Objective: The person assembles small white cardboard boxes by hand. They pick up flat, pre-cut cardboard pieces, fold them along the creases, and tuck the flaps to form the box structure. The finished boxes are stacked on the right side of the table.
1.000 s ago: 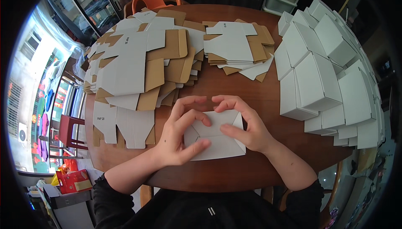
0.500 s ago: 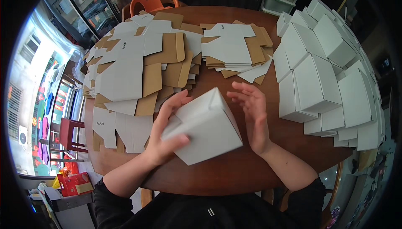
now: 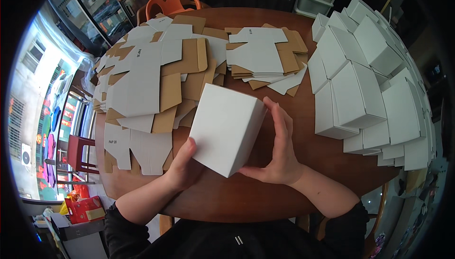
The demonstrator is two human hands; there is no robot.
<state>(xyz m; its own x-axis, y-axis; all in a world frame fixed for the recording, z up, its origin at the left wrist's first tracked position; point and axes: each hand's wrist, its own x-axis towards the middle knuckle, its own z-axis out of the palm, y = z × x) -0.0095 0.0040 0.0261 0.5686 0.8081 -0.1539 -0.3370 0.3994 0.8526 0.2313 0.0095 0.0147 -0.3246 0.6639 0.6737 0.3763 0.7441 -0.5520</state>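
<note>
A folded white cardboard box (image 3: pixel 227 126) is raised above the round brown table (image 3: pixel 265 197), tilted toward the upper right. My left hand (image 3: pixel 182 166) grips its lower left edge from beneath. My right hand (image 3: pixel 279 150) presses flat against its right side, fingers pointing up. Both hands hold the box between them.
Flat white and brown box blanks (image 3: pixel 151 74) lie stacked at the left, with a smaller pile (image 3: pixel 263 57) at the back centre. Several finished white boxes (image 3: pixel 365 83) are stacked at the right. An orange chair (image 3: pixel 168 0) stands behind the table.
The flat piece that lay under both hands on the table has become a closed box, lifted and turned upright between my hands.
</note>
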